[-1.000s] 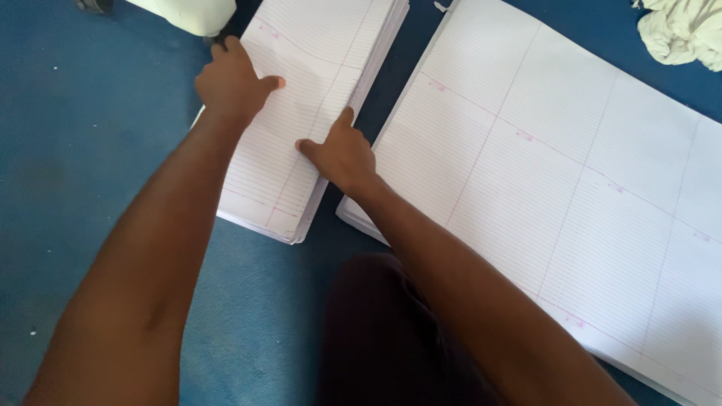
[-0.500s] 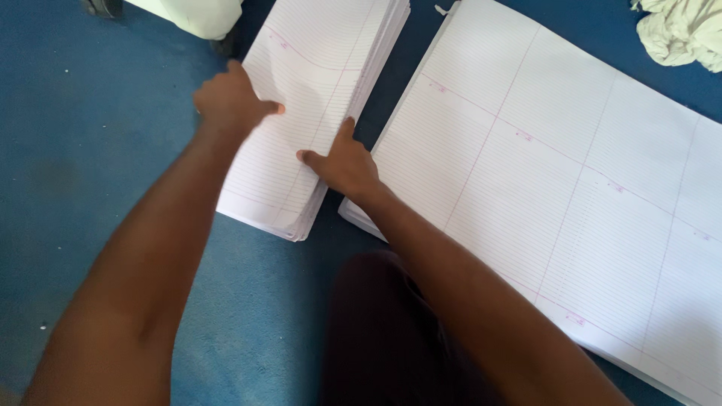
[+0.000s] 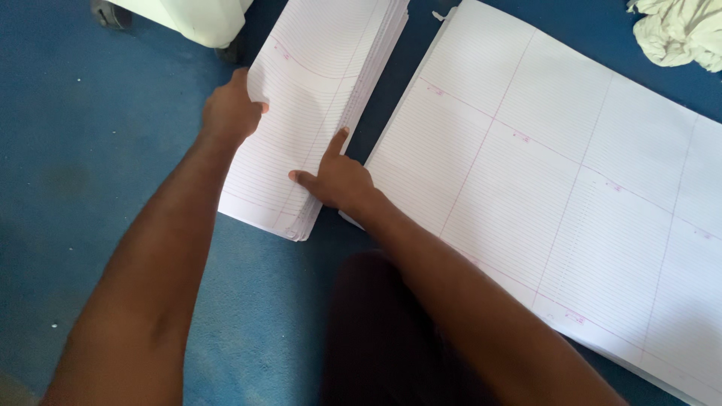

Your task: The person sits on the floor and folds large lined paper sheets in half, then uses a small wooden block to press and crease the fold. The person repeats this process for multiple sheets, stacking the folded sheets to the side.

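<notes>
A narrow stack of folded ruled paper [image 3: 316, 90] lies on the blue floor. My left hand [image 3: 229, 113] grips its left edge, with the top sheet bowed up slightly beside the fingers. My right hand [image 3: 335, 177] rests on the stack's right edge near the front corner, fingers spread and pressing down. To the right lies a large flat pile of ruled sheets [image 3: 571, 195] with pink margin lines, untouched by either hand.
A white object with a dark wheel [image 3: 188, 15] stands at the top left. A crumpled pale cloth [image 3: 681, 34] lies at the top right. Blue carpet [image 3: 90, 165] spreads to the left. My dark-clothed knee [image 3: 383, 331] is at the bottom centre.
My left hand has slid from the top of the narrow stack down to its left edge and taken hold there. My right hand has stayed pressed on the right edge.
</notes>
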### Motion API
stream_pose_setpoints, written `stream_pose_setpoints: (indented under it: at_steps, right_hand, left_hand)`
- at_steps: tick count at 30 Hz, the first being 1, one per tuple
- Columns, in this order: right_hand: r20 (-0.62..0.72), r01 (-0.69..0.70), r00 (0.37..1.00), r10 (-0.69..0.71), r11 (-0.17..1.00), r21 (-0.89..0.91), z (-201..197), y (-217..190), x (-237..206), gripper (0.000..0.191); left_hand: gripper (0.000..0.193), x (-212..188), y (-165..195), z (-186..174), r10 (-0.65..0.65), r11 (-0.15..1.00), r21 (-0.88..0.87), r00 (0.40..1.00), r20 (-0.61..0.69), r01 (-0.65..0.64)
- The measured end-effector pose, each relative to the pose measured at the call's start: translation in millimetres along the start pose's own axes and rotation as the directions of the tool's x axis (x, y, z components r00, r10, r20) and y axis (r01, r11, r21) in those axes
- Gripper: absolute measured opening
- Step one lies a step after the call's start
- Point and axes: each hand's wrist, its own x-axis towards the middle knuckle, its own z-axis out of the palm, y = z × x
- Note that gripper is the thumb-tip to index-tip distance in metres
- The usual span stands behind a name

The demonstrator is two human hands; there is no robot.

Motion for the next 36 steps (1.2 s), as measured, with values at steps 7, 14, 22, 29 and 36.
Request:
stream_pose_setpoints:
  at_steps: [7, 14, 22, 29, 36]
  right_hand:
    - [0.014, 0.083, 0.996, -0.083, 0.996, 0.02, -7, 18, 6, 0.119]
    - [-0.197, 0.215, 0.956, -0.216, 0.976, -0.024, -66, 54, -15, 0.091]
    - [-0.36, 0.086, 0.928, -0.093, 0.996, -0.034, -119, 115, -87, 0.076]
    - [-0.385, -0.1, 0.922, 0.051, 0.989, -0.109, -131, 219, -146, 0.042]
    - [-0.351, -0.282, 0.909, 0.223, 0.951, -0.126, -119, 313, -207, 0.03]
  left_hand:
    - [0.081, -5, 6, -5, -0.028, 0.997, 0.071, 0.999, 0.042, 0.025]
    - [0.078, -11, 54, 16, 0.336, 0.901, 0.379, 0.891, -0.306, -0.21]
    - [0.038, -48, 158, 54, 0.605, 0.796, 0.112, 0.777, -0.173, -0.595]
    - [0.036, -114, 236, 126, 0.583, 0.791, 0.038, 0.771, 0.256, -0.61]
    - [0.031, -169, 293, 198, 0.599, 0.734, 0.097, 0.708, 0.374, -0.672]
